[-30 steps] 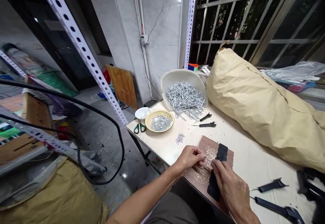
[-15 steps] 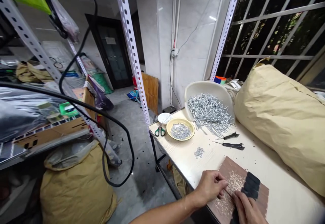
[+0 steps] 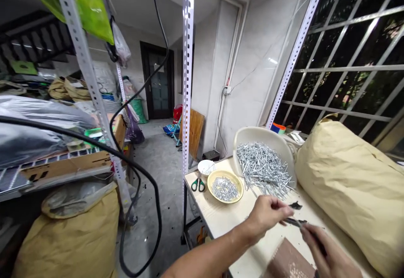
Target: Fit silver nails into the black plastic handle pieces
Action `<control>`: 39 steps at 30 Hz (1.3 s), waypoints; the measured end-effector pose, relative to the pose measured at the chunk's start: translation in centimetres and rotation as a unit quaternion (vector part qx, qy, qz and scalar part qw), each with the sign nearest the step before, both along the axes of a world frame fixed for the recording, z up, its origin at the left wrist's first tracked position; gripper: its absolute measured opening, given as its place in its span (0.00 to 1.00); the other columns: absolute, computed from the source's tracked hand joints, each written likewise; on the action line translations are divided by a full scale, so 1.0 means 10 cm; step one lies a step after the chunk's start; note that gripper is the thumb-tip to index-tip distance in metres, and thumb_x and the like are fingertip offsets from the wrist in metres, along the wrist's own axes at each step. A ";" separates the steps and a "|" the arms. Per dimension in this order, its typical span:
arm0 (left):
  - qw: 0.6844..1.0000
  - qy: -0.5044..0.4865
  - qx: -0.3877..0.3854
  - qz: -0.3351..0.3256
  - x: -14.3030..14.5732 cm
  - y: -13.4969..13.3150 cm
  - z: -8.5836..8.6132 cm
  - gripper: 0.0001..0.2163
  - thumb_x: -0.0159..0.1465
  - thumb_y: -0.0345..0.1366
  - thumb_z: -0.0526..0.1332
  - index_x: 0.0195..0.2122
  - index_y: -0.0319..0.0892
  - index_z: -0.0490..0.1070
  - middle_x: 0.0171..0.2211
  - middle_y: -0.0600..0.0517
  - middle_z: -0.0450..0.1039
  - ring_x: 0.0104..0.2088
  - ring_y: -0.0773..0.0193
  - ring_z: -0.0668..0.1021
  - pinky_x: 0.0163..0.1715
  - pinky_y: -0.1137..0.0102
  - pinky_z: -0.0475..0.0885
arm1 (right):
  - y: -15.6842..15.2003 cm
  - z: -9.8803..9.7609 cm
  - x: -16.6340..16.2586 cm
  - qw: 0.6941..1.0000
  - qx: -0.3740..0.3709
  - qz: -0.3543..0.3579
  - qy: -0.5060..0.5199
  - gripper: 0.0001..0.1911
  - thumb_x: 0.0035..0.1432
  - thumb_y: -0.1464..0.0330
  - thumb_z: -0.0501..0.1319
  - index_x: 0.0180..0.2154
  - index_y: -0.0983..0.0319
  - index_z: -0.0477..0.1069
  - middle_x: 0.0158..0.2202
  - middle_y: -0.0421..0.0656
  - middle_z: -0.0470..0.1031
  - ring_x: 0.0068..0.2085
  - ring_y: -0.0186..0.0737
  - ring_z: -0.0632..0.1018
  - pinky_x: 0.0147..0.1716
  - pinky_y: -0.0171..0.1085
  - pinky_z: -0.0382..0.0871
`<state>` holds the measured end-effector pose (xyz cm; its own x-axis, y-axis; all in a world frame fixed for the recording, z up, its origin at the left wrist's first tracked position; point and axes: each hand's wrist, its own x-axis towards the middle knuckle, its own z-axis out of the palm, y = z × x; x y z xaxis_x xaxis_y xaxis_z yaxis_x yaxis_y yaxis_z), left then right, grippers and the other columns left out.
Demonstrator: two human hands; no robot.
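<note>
Left hand (image 3: 274,215) and right hand (image 3: 331,250) have moved off the board (image 3: 285,258) — both pinch a thin rod (image 3: 297,222) beyond it; handling now occurs clear of it.

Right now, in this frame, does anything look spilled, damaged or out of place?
Yes. The pale basin looks tipped forward, its metal pins spilling past the rim onto the table. The brown board at the bottom edge also shows ragged pale marks; I can't tell whether they're damage.
</note>
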<state>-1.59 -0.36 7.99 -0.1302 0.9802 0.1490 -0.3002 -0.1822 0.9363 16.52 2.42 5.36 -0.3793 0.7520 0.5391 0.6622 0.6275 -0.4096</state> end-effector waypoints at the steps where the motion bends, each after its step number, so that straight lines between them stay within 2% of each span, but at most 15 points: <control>1: 0.999 0.004 0.031 0.005 -0.04 0.12 0.21 0.16 0.49 0.45 0.68 0.27 0.35 0.74 0.25 0.51 0.71 0.26 0.70 0.72 0.27 0.73 0.70 | 0.13 0.23 -0.05 1.000 0.002 -0.012 0.002 0.21 0.53 0.47 0.55 0.39 0.52 0.73 0.37 0.42 0.79 0.33 0.44 0.79 0.24 0.34 0.70; 3: 0.998 -0.001 0.056 0.004 -0.11 0.32 0.49 0.17 0.49 0.45 0.68 0.29 0.34 0.74 0.26 0.51 0.71 0.26 0.70 0.72 0.28 0.71 0.70 | 0.28 0.60 -0.16 1.000 0.002 -0.019 -0.001 0.20 0.56 0.48 0.52 0.40 0.53 0.71 0.36 0.44 0.78 0.32 0.44 0.78 0.25 0.34 0.69; 4: 0.998 -0.013 0.062 -0.007 -0.13 0.38 0.54 0.18 0.48 0.45 0.69 0.30 0.34 0.74 0.27 0.51 0.71 0.26 0.70 0.72 0.29 0.71 0.70 | 0.29 0.71 -0.22 1.000 0.002 -0.022 -0.012 0.19 0.58 0.49 0.51 0.39 0.53 0.71 0.35 0.44 0.78 0.32 0.43 0.78 0.26 0.34 0.68; 6: 0.998 -0.022 0.057 -0.011 -0.13 0.40 0.45 0.18 0.50 0.46 0.67 0.31 0.33 0.73 0.28 0.50 0.71 0.28 0.69 0.72 0.30 0.71 0.71 | 0.24 0.74 -0.29 0.999 -0.001 -0.037 -0.032 0.16 0.60 0.52 0.52 0.38 0.54 0.71 0.34 0.42 0.77 0.31 0.40 0.76 0.25 0.33 0.64; 9: 0.999 0.044 0.013 0.002 -0.09 0.18 0.03 0.16 0.55 0.45 0.64 0.34 0.35 0.74 0.31 0.49 0.73 0.31 0.68 0.73 0.31 0.72 0.71 | -0.01 0.36 -0.26 0.999 -0.008 -0.020 -0.028 0.15 0.62 0.57 0.52 0.40 0.58 0.70 0.37 0.43 0.76 0.35 0.37 0.76 0.32 0.33 0.65; 12: 0.987 0.138 -0.063 -0.052 -0.03 -0.11 -0.39 0.14 0.57 0.44 0.63 0.31 0.36 0.74 0.30 0.50 0.72 0.30 0.67 0.72 0.29 0.73 0.70 | -0.44 -0.15 -0.09 0.995 -0.062 -0.039 -0.066 0.15 0.65 0.61 0.48 0.42 0.59 0.70 0.36 0.43 0.74 0.35 0.35 0.75 0.33 0.31 0.65; 15: 0.971 0.193 -0.091 -0.106 0.13 -0.29 -0.66 0.12 0.56 0.43 0.63 0.29 0.37 0.75 0.30 0.50 0.72 0.30 0.66 0.73 0.30 0.72 0.70 | -0.84 -0.44 0.15 0.984 -0.115 -0.083 -0.111 0.15 0.67 0.63 0.46 0.42 0.58 0.70 0.35 0.42 0.73 0.34 0.33 0.74 0.32 0.30 0.64; 18: 0.966 0.220 -0.050 -0.125 0.37 -0.34 -0.77 0.11 0.56 0.43 0.64 0.31 0.39 0.77 0.34 0.48 0.73 0.34 0.64 0.75 0.35 0.71 0.71 | -1.03 -0.47 0.43 0.977 -0.123 -0.115 -0.131 0.17 0.67 0.62 0.44 0.43 0.58 0.69 0.36 0.42 0.73 0.34 0.33 0.74 0.30 0.30 0.63; 22: 0.966 0.248 -0.019 -0.069 0.54 -0.38 -0.79 0.16 0.58 0.44 0.62 0.44 0.41 0.75 0.42 0.46 0.71 0.37 0.63 0.75 0.38 0.68 0.73 | -1.04 -0.39 0.76 0.958 -0.088 -0.200 -0.187 0.18 0.67 0.60 0.44 0.43 0.57 0.70 0.36 0.41 0.72 0.31 0.31 0.73 0.24 0.30 0.55; 24: 0.952 0.301 0.007 -0.048 0.54 -0.44 -0.82 0.16 0.61 0.43 0.59 0.46 0.41 0.74 0.43 0.45 0.70 0.40 0.62 0.75 0.41 0.65 0.73 | -0.99 -0.39 0.88 0.940 -0.078 -0.235 -0.237 0.18 0.67 0.59 0.44 0.42 0.56 0.69 0.34 0.40 0.72 0.29 0.31 0.71 0.22 0.31 0.50; 26: 0.922 0.382 0.045 -0.041 0.52 -0.52 -0.88 0.15 0.63 0.42 0.56 0.48 0.42 0.73 0.44 0.45 0.70 0.45 0.59 0.74 0.46 0.61 0.71 | -0.91 -0.42 0.95 0.925 -0.082 -0.241 -0.282 0.17 0.67 0.60 0.44 0.41 0.56 0.69 0.34 0.39 0.71 0.28 0.30 0.70 0.21 0.32 0.46; 30: 0.844 0.523 0.114 -0.037 0.48 -0.67 -1.03 0.16 0.65 0.42 0.53 0.52 0.45 0.69 0.51 0.45 0.69 0.53 0.55 0.70 0.52 0.56 0.67 | -0.68 -0.51 0.98 0.912 -0.092 -0.206 -0.343 0.13 0.67 0.63 0.45 0.43 0.56 0.67 0.36 0.41 0.71 0.28 0.31 0.70 0.23 0.33 0.45; 32: 0.821 0.555 0.131 -0.032 0.48 -0.71 -1.10 0.17 0.66 0.41 0.52 0.55 0.45 0.66 0.54 0.44 0.67 0.55 0.55 0.68 0.53 0.55 0.66 | -0.57 -0.56 0.98 0.911 -0.095 -0.192 -0.352 0.13 0.67 0.64 0.46 0.44 0.56 0.67 0.36 0.42 0.71 0.28 0.31 0.69 0.24 0.33 0.47; 36: 0.809 0.572 0.133 -0.012 0.50 -0.72 -1.20 0.19 0.67 0.41 0.51 0.57 0.44 0.62 0.55 0.43 0.65 0.56 0.54 0.68 0.54 0.53 0.66 | -0.56 -0.66 0.95 0.921 -0.073 -0.172 -0.341 0.13 0.66 0.69 0.46 0.43 0.59 0.67 0.36 0.44 0.72 0.29 0.33 0.69 0.26 0.33 0.52; 39: 0.813 0.567 0.130 -0.006 0.51 -0.71 -1.23 0.19 0.67 0.41 0.51 0.58 0.44 0.61 0.56 0.43 0.65 0.56 0.54 0.68 0.55 0.54 0.65 | -0.72 -0.74 0.93 0.943 -0.009 -0.053 -0.328 0.13 0.65 0.74 0.45 0.43 0.61 0.67 0.37 0.44 0.72 0.30 0.33 0.68 0.29 0.34 0.55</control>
<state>3.55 -7.50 -4.29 0.2439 0.8968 0.3691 0.7268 -0.4210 0.5427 25.82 -4.76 -2.05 -0.5493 0.8108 0.2024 0.8352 0.5408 0.1001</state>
